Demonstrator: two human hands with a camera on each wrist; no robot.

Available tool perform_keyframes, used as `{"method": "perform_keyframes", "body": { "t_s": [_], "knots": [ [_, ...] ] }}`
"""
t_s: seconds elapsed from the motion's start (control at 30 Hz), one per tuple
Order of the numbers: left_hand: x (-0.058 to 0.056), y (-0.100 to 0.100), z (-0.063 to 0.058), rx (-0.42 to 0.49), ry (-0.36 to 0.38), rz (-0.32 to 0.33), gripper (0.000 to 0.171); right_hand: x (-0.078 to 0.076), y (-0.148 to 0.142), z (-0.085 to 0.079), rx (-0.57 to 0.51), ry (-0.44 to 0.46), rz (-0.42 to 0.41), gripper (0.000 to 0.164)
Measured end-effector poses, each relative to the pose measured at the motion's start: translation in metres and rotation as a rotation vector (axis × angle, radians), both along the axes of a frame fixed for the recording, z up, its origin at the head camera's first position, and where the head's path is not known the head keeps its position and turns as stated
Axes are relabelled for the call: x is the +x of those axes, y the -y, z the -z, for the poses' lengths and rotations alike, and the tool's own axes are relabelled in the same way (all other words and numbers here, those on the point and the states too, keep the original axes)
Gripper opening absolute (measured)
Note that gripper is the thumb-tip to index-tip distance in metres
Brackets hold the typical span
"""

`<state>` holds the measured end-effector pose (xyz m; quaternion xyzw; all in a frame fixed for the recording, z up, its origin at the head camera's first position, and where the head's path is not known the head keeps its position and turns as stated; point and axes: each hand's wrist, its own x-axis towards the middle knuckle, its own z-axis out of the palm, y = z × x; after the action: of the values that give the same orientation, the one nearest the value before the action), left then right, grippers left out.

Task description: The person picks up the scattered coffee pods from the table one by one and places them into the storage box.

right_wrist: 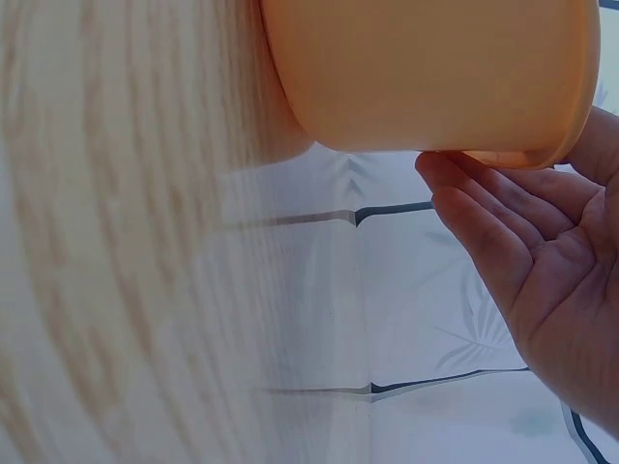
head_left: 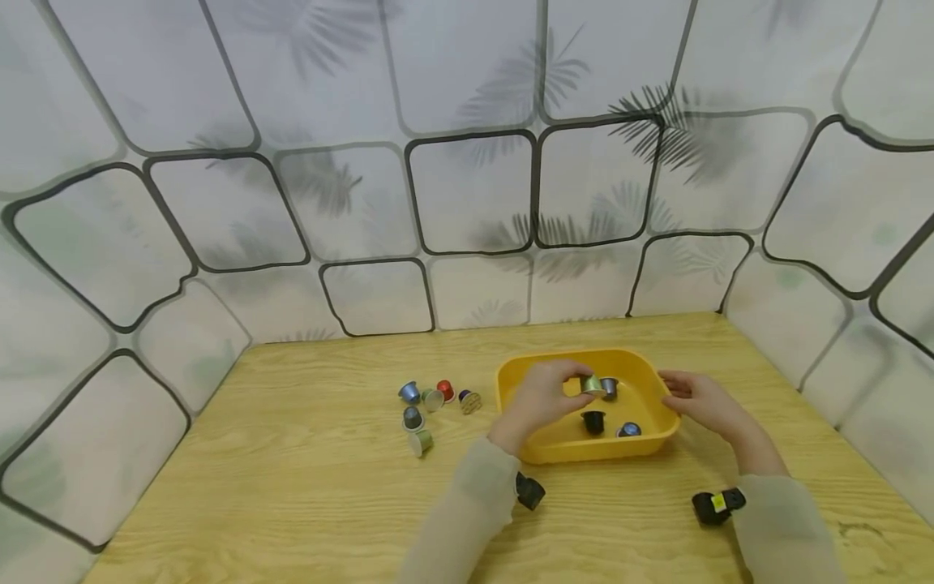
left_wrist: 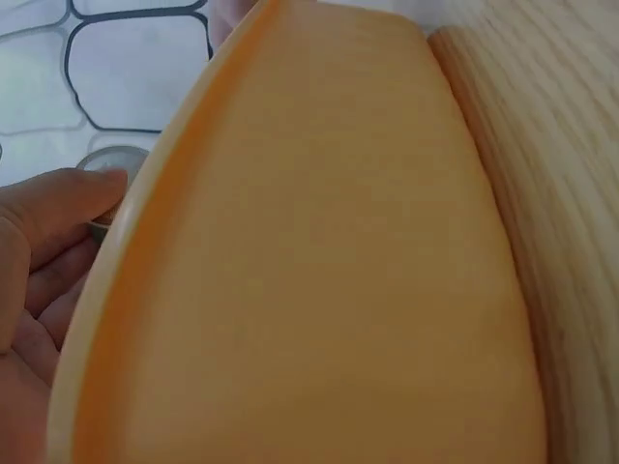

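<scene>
Above the inside of the yellow tray [head_left: 584, 456], my left hand [head_left: 540, 397] pinches a green coffee capsule [head_left: 594, 386] between thumb and fingers. In the left wrist view the tray wall partly hides this hand [left_wrist: 48, 251] and the capsule [left_wrist: 114, 159]. My right hand [head_left: 704, 403] holds the tray's right rim, its fingers [right_wrist: 484, 227] against the outer wall and the thumb over the edge. Inside the tray lie a grey-blue capsule [head_left: 609, 388], a black capsule [head_left: 593, 422] and a blue capsule [head_left: 629, 430].
Left of the tray, several loose capsules lie grouped on the wooden table [head_left: 292, 487]: among them a blue one [head_left: 410, 392], a red one [head_left: 446, 390], a purple-and-gold one [head_left: 470, 401] and a green one [head_left: 420, 442]. A patterned cloth wall [head_left: 481, 195] encloses the table's back and sides.
</scene>
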<state>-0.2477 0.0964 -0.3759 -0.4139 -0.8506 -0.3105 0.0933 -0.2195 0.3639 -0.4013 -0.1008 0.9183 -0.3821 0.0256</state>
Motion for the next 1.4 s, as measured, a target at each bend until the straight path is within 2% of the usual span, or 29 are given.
{"method": "perform_keyframes", "body": {
  "t_s": [0.13,0.43,0.6,0.83,0.97,1.13,1.4],
  "knots": [
    [0.004,-0.012,-0.002,-0.025,0.015,-0.048,0.034,0.0,0.0,0.0,0.0,0.005,0.003,0.053],
    [0.004,-0.036,0.006,-0.05,0.013,-0.109,0.032,0.001,0.0,0.0,-0.009,-0.001,0.001,0.051],
    [0.004,-0.048,0.007,-0.112,0.002,-0.157,0.029,0.001,0.001,-0.001,-0.014,0.007,0.002,0.052],
    [0.009,-0.064,0.013,-0.207,-0.017,-0.239,0.028,0.002,0.001,-0.002,-0.036,0.017,-0.007,0.052],
    [0.011,-0.071,0.017,-0.236,-0.012,-0.258,0.028,0.002,0.001,-0.001,-0.034,0.001,-0.007,0.05],
    [0.013,-0.082,0.016,-0.291,-0.014,-0.281,0.026,0.003,0.0,-0.002,-0.043,-0.003,-0.012,0.048],
    [0.01,-0.097,0.019,-0.328,0.055,-0.317,0.025,0.003,0.0,-0.003,-0.043,-0.004,-0.024,0.049]
  ]
}}
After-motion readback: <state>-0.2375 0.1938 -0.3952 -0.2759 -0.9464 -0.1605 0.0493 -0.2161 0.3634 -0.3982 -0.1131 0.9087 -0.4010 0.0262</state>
